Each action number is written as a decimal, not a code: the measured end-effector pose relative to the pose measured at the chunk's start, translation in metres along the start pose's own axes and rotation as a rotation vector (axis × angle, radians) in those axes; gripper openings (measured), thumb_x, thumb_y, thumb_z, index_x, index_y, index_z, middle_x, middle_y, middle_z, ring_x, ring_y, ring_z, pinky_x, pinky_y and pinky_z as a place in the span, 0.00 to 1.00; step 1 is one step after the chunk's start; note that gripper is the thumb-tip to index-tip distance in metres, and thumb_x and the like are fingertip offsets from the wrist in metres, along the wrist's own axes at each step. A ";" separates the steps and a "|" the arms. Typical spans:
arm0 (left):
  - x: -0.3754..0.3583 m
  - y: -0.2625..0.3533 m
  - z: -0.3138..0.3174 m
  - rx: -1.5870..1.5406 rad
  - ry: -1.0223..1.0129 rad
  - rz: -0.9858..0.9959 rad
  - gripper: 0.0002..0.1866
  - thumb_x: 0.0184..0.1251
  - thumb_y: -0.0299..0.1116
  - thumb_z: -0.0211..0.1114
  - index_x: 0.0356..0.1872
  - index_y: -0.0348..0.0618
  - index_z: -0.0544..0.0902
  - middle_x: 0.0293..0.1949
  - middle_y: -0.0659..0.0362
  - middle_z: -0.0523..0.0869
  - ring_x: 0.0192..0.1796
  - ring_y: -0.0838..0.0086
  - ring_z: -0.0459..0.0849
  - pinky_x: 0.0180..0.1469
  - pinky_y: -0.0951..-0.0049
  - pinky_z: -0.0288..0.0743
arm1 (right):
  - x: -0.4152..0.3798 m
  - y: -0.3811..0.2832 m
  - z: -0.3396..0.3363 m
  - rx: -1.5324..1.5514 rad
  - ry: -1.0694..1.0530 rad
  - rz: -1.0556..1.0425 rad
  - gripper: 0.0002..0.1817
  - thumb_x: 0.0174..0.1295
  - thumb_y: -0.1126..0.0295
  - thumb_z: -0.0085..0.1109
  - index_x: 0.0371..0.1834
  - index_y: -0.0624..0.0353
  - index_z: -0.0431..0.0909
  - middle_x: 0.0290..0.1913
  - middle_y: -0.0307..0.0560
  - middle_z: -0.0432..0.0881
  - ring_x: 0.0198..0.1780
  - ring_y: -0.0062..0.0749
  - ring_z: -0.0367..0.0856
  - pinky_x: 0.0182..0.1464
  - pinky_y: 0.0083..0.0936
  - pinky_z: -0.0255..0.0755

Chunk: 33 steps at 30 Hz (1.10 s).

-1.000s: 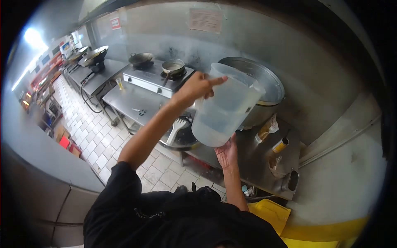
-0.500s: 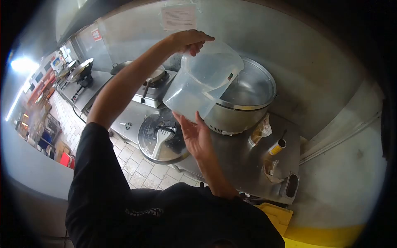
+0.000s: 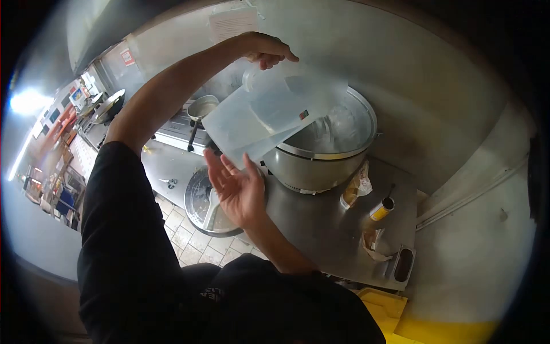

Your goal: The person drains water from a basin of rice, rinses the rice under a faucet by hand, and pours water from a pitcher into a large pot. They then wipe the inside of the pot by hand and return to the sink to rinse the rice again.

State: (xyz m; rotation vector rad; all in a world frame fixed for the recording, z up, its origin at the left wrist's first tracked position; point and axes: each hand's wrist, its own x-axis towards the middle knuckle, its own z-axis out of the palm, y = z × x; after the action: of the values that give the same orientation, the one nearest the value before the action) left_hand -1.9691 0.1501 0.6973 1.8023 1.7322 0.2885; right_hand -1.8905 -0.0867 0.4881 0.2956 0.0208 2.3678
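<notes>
My left hand (image 3: 269,51) is closed at the top of a translucent plastic bucket (image 3: 246,120), which tilts with its mouth to the right over a large metal rice cooker (image 3: 321,169). Clear water (image 3: 342,125) splashes inside the cooker's pot. Below the bucket's lower end is my right hand (image 3: 236,192), palm up and open, fingers spread with the tips right at the bucket's edge. Left of that hand lies a round lid (image 3: 196,198) with a white spatula (image 3: 211,211) on it, partly hidden by the hand.
On the steel counter (image 3: 303,229) are a crumpled packet (image 3: 356,186), a yellow can (image 3: 380,211), another torn packet (image 3: 373,243) and a small metal tray (image 3: 404,265). A saucepan (image 3: 203,107) stands on the stove behind. Scissors (image 3: 169,183) lie at left.
The bucket has tipped further over and moved left, and water now splashes in the cooker. My right hand has shifted left with its fingers spread wider; my left hand stays at the bucket's top.
</notes>
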 end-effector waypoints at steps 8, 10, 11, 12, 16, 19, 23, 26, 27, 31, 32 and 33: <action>0.042 0.016 0.004 0.211 -0.243 -0.013 0.27 0.65 0.50 0.65 0.15 0.53 0.59 0.14 0.70 0.53 0.16 0.81 0.53 0.21 0.73 0.48 | -0.050 -0.016 -0.054 -0.524 -0.049 0.292 0.17 0.72 0.52 0.49 0.55 0.49 0.72 0.57 0.54 0.78 0.51 0.46 0.83 0.40 0.31 0.82; 0.050 0.021 0.009 0.249 -0.268 -0.020 0.27 0.66 0.50 0.64 0.16 0.52 0.59 0.14 0.70 0.52 0.16 0.81 0.52 0.21 0.73 0.48 | -0.060 -0.023 -0.066 -0.539 -0.062 0.318 0.17 0.72 0.51 0.49 0.55 0.48 0.72 0.53 0.54 0.79 0.48 0.46 0.84 0.40 0.31 0.82; 0.053 0.025 0.012 0.313 -0.289 -0.022 0.27 0.66 0.50 0.64 0.15 0.52 0.59 0.14 0.70 0.52 0.16 0.80 0.52 0.21 0.73 0.49 | -0.065 -0.026 -0.069 -0.565 -0.055 0.305 0.17 0.72 0.51 0.49 0.55 0.49 0.72 0.53 0.54 0.79 0.48 0.46 0.84 0.39 0.31 0.81; 0.057 0.029 0.016 0.376 -0.310 -0.020 0.28 0.67 0.51 0.63 0.15 0.52 0.59 0.14 0.70 0.52 0.16 0.80 0.52 0.21 0.73 0.49 | -0.069 -0.031 -0.069 -0.593 -0.046 0.291 0.17 0.72 0.51 0.50 0.55 0.49 0.72 0.53 0.54 0.79 0.48 0.46 0.84 0.39 0.31 0.81; 0.071 0.041 0.030 0.463 -0.402 -0.028 0.28 0.68 0.51 0.62 0.15 0.52 0.58 0.14 0.69 0.51 0.16 0.80 0.52 0.21 0.72 0.49 | -0.079 -0.045 -0.067 -0.659 -0.019 0.251 0.18 0.71 0.52 0.50 0.55 0.50 0.70 0.51 0.54 0.80 0.46 0.44 0.84 0.38 0.30 0.81; 0.092 0.046 0.043 0.538 -0.453 -0.013 0.28 0.70 0.50 0.60 0.15 0.52 0.58 0.14 0.69 0.51 0.16 0.79 0.53 0.22 0.71 0.52 | -0.086 -0.054 -0.070 -0.702 -0.006 0.214 0.18 0.71 0.52 0.51 0.54 0.50 0.70 0.49 0.54 0.81 0.45 0.43 0.84 0.37 0.29 0.80; 0.117 0.057 0.063 0.709 -0.569 -0.001 0.23 0.70 0.51 0.59 0.20 0.49 0.66 0.14 0.67 0.55 0.17 0.77 0.56 0.25 0.70 0.59 | -0.095 -0.062 -0.079 -0.704 0.060 0.139 0.17 0.71 0.52 0.51 0.53 0.52 0.71 0.48 0.52 0.82 0.43 0.39 0.86 0.38 0.27 0.79; 0.133 0.063 0.080 0.838 -0.659 0.071 0.22 0.68 0.53 0.60 0.23 0.46 0.72 0.16 0.64 0.65 0.19 0.73 0.65 0.29 0.64 0.68 | -0.101 -0.065 -0.086 -0.737 0.115 0.078 0.17 0.72 0.52 0.50 0.52 0.53 0.71 0.48 0.53 0.83 0.43 0.39 0.86 0.38 0.26 0.79; 0.135 0.065 0.085 0.861 -0.660 0.110 0.22 0.68 0.53 0.60 0.24 0.46 0.73 0.16 0.63 0.65 0.19 0.73 0.66 0.29 0.64 0.68 | -0.104 -0.066 -0.089 -0.743 0.177 0.058 0.17 0.72 0.52 0.48 0.52 0.53 0.71 0.47 0.52 0.83 0.42 0.39 0.86 0.37 0.26 0.79; 0.126 0.070 0.119 0.961 -0.600 0.304 0.22 0.67 0.55 0.60 0.26 0.45 0.75 0.19 0.62 0.69 0.22 0.72 0.69 0.31 0.64 0.69 | -0.113 -0.069 -0.093 -0.760 0.362 -0.034 0.18 0.72 0.53 0.48 0.53 0.55 0.71 0.47 0.52 0.82 0.40 0.40 0.84 0.37 0.29 0.78; 0.117 0.071 0.130 0.998 -0.556 0.346 0.22 0.67 0.55 0.60 0.27 0.45 0.76 0.20 0.62 0.70 0.23 0.71 0.69 0.31 0.63 0.70 | -0.116 -0.069 -0.097 -0.777 0.438 -0.072 0.18 0.72 0.54 0.49 0.54 0.54 0.71 0.47 0.51 0.80 0.39 0.40 0.82 0.37 0.29 0.75; 0.116 0.069 0.137 1.045 -0.521 0.365 0.23 0.66 0.55 0.60 0.27 0.44 0.76 0.21 0.61 0.71 0.23 0.71 0.70 0.32 0.63 0.70 | -0.118 -0.071 -0.104 -0.797 0.498 -0.097 0.17 0.72 0.54 0.49 0.54 0.53 0.71 0.47 0.50 0.79 0.39 0.40 0.79 0.36 0.29 0.73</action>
State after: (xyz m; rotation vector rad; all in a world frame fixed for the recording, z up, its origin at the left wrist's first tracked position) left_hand -1.8228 0.2273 0.5990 2.5677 1.2047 -1.0473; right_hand -1.7829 -0.1082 0.3551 -0.6553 -0.6357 2.0985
